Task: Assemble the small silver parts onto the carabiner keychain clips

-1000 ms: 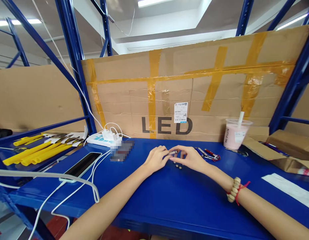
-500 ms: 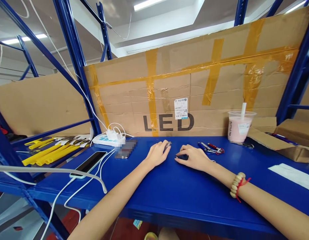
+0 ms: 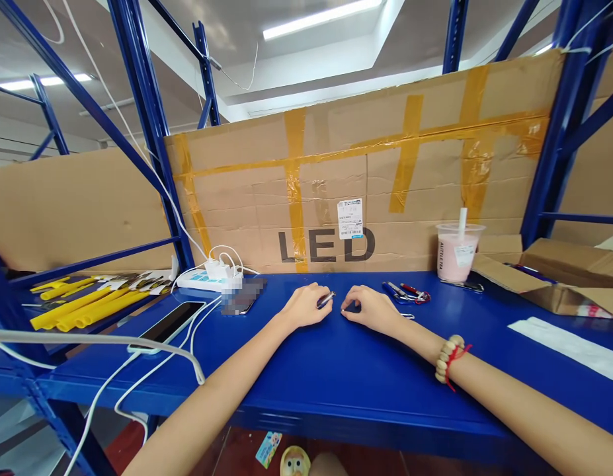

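Note:
My left hand [image 3: 306, 307] rests low over the blue tabletop, closed around a small silver-and-dark metal piece [image 3: 326, 300] whose kind I cannot make out. A short gap to its right, my right hand [image 3: 369, 307] has thumb and forefinger curled together in a pinch. Whatever lies between those fingertips, if anything, is too small to name. A bead bracelet with a red cord [image 3: 449, 360] circles the right wrist. Just beyond the right hand lies a cluster of small metal pieces [image 3: 406, 293] in blue, red and silver.
On the left are a phone [image 3: 167, 325], white cables, a power strip [image 3: 200, 280] and yellow tubes [image 3: 95, 309]. A pink drink cup [image 3: 457, 254], an open cardboard box [image 3: 564, 284] and a white paper strip [image 3: 569, 342] lie right. Taped cardboard [image 3: 237, 205] walls the back.
The view has shifted slightly. The metal piece in my left hand has tilted and shows more below the fingers. My right fingers have drawn into a tighter pinch, and the dark patch there looks smaller.

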### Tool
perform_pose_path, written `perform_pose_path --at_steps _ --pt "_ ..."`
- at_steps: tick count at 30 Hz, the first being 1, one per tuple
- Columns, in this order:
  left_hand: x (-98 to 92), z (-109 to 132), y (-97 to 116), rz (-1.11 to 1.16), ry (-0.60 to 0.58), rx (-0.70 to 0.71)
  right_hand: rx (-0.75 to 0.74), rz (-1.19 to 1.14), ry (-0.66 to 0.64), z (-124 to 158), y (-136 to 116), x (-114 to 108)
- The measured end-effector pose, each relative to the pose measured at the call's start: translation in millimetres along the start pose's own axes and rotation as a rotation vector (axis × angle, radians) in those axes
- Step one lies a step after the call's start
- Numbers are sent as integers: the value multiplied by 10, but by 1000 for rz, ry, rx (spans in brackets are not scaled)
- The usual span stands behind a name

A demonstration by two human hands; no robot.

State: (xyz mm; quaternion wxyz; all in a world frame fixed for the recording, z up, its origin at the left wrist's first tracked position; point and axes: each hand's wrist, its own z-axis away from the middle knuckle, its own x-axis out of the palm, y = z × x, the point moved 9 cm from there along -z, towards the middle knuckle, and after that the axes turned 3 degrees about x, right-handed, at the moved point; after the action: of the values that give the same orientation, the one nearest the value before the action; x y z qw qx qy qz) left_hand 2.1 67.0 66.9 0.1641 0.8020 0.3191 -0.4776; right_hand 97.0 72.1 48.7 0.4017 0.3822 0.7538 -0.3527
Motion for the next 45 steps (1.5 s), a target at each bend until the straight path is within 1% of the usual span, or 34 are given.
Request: perform_pose_path --at_steps 3,5,6,9,10,11,13,16,19,21,24,26,28,30,32,34,36,37,40,42,45 --pt "38 3 1 7 -8 12 -18 -18 -15 7 -18 20" --pt "56 3 5 9 -7 22 -38 -27 29 14 -36 -33" --pt "64 3 10 10 -8 26 -43 -40 85 18 -41 -97" --pt "79 5 27 14 -17 28 -47 -149 316 53 -35 -348" --pt "81 6 29 15 -20 24 -54 -197 371 66 -33 -407" --pt "84 7 30 17 -23 17 -70 -238 398 74 -41 -437" --pt "88 9 24 19 -24 1 -116 -282 395 76 -78 -441" --pt "94 12 -1 35 -17 -24 -168 -272 382 83 -121 -428" --pt "96 8 -34 111 0 -50 -131 -259 420 88 -69 -468" --pt "88 6 -90 211 26 -103 -74 -278 453 86 5 -506" --pt "1 11 -188 294 148 -180 -12 -297 469 84 85 -532" --pt "-93 14 -200 263 249 -167 5 -272 444 79 93 -511" --pt "-149 16 -222 264 319 -171 16 -235 414 78 81 -478" --pt "-149 30 -313 366 371 -246 17 -209 400 82 61 -458" --pt "-73 47 -433 558 391 -350 15 -195 394 86 46 -453" --pt "64 55 -517 790 369 -431 24 -183 393 88 50 -462" --pt "191 48 -537 980 325 -460 43 -174 400 91 72 -482" --pt "234 39 -527 1041 304 -454 52 -172 409 95 85 -495" --pt "327 3 -443 1115 213 -407 55 -173 447 110 99 -528" --pt "373 -22 -361 1138 148 -367 26 -178 459 114 75 -526" --pt "375 -51 -259 1158 123 -288 -57 -192 408 98 -3 -472"
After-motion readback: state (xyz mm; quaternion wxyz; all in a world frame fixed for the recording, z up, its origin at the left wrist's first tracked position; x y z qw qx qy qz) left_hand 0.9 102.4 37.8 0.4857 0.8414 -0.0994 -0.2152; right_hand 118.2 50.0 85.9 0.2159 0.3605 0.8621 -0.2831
